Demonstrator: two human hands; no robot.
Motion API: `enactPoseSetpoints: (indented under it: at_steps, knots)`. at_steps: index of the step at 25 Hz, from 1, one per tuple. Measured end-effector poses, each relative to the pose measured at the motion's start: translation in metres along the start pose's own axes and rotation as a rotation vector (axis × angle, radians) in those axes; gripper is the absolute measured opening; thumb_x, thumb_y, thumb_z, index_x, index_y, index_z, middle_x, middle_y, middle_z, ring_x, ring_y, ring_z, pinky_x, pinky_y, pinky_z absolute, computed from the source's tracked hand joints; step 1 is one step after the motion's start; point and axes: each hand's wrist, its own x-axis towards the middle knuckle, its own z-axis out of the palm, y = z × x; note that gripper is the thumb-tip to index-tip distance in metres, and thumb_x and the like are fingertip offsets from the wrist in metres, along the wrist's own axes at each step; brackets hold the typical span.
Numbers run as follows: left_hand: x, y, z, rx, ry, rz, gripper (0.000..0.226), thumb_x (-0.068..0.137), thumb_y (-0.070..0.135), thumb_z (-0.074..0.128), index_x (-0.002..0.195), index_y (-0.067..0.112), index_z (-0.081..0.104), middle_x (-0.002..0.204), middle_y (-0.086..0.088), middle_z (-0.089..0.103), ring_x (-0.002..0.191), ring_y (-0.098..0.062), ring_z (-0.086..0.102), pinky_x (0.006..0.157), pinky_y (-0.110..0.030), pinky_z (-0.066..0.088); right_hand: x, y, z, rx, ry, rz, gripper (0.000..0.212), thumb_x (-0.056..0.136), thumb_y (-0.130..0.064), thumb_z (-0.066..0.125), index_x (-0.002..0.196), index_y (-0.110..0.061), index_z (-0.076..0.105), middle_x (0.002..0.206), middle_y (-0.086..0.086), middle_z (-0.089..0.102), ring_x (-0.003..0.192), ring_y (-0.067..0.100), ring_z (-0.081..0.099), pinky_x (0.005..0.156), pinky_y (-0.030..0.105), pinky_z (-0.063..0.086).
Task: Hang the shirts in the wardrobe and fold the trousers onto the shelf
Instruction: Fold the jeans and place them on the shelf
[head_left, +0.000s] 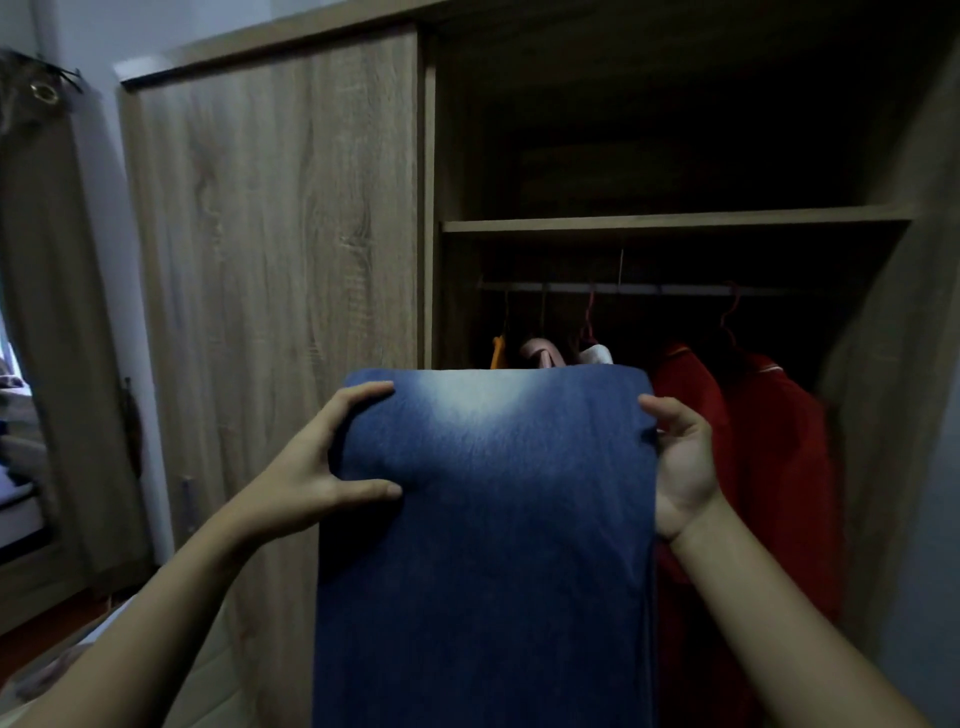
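Note:
Folded blue denim trousers (488, 519) hang in front of me, their folded top edge level with the hanging clothes. My left hand (322, 467) grips the left edge of the denim near the top. My right hand (680, 462) holds the right edge, palm toward me. Behind them stands the open wardrobe with a wooden shelf (675, 224) above a hanging rail (649, 288). On the rail hang red shirts (769, 441) on the right and pink, white and orange garments (545, 353) further left, partly hidden by the trousers.
The wardrobe's sliding door (280, 260) covers the left half. The right wardrobe wall (893, 364) slants close beside my right arm. A brown curtain (41, 312) and a bed edge (15, 509) lie at far left.

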Motion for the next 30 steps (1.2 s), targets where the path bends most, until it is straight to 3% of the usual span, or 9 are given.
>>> enactPoseSetpoints:
  at_steps: [7,10,13,15,19,22,25,28,30]
  knots:
    - [0.003,0.004,-0.005,-0.136,0.012,0.022,0.08,0.053,0.036,0.08,0.12,0.059,0.044,0.127,0.034,0.045,0.121,0.01,0.044,0.09,-0.004,0.039,0.002,0.001,0.002,0.136,0.007,-0.099,0.047,0.051,-0.025,0.069,0.094,-0.007,0.073,0.094,0.009,0.07,0.085,0.022,0.069,0.079,0.033,0.056]
    - [0.005,0.003,-0.007,0.041,-0.029,0.086,0.09,0.056,0.038,0.08,0.131,0.056,0.032,0.132,0.036,0.039,0.125,0.01,0.04,0.095,-0.005,0.036,0.004,0.006,0.001,0.156,0.056,-0.055,0.055,0.043,-0.024,0.08,0.093,-0.004,0.07,0.091,0.01,0.068,0.081,0.024,0.068,0.078,0.032,0.053]
    - [0.007,-0.003,-0.012,0.132,0.042,0.124,0.085,0.057,0.04,0.08,0.131,0.045,0.038,0.13,0.027,0.049,0.12,0.004,0.049,0.097,-0.011,0.04,0.006,0.006,-0.002,0.131,0.097,-0.02,0.049,0.038,-0.024,0.082,0.082,-0.004,0.072,0.081,0.008,0.069,0.073,0.022,0.068,0.071,0.028,0.055]
    - [0.007,-0.005,-0.012,0.055,0.059,0.104,0.076,0.053,0.039,0.083,0.122,0.039,0.051,0.121,0.022,0.059,0.11,0.002,0.057,0.092,-0.013,0.046,0.006,0.005,-0.004,0.105,0.125,0.023,0.063,0.033,-0.025,0.085,0.09,-0.005,0.067,0.084,0.008,0.066,0.076,0.022,0.066,0.075,0.03,0.05]
    - [0.007,-0.01,-0.007,-0.016,0.165,-0.009,0.049,0.064,0.02,0.081,0.087,0.06,0.064,0.083,0.017,0.071,0.086,0.006,0.064,0.075,-0.006,0.048,0.001,0.01,-0.009,0.098,0.113,0.128,0.078,0.039,-0.026,0.079,0.11,-0.002,0.055,0.098,0.015,0.06,0.09,0.028,0.06,0.086,0.035,0.047]
    - [0.009,-0.017,-0.01,0.059,0.182,-0.003,0.042,0.057,0.049,0.074,0.097,0.049,0.063,0.1,0.001,0.061,0.094,-0.006,0.06,0.082,-0.015,0.05,0.002,0.011,-0.014,0.076,0.108,0.129,0.067,0.041,-0.025,0.074,0.101,0.005,0.063,0.094,0.019,0.064,0.083,0.031,0.066,0.08,0.039,0.053]
    - [0.014,-0.015,-0.003,-0.137,0.205,0.024,0.046,0.059,0.048,0.076,0.1,0.031,0.061,0.105,0.005,0.057,0.094,-0.001,0.059,0.079,-0.013,0.049,-0.004,-0.001,-0.014,-0.101,0.044,0.095,0.067,0.034,-0.016,0.082,0.096,0.003,0.067,0.092,0.015,0.068,0.082,0.027,0.068,0.075,0.031,0.056]
    - [0.018,-0.009,0.008,-0.254,0.302,-0.042,0.061,0.049,0.066,0.076,0.092,0.025,0.061,0.085,0.005,0.068,0.082,-0.002,0.064,0.071,-0.015,0.052,-0.02,-0.016,-0.01,-0.672,-0.101,0.159,0.049,0.061,0.003,0.073,0.108,-0.008,0.062,0.095,0.004,0.074,0.089,0.017,0.07,0.068,0.024,0.055]
    - [0.023,-0.007,0.006,-0.292,0.392,-0.121,0.057,0.05,0.058,0.075,0.092,0.023,0.061,0.081,0.007,0.071,0.08,-0.004,0.067,0.066,-0.019,0.052,-0.021,-0.018,-0.011,-0.899,-0.077,0.11,0.032,0.078,-0.002,0.069,0.108,-0.009,0.061,0.091,-0.001,0.075,0.086,0.01,0.07,0.065,0.016,0.052]
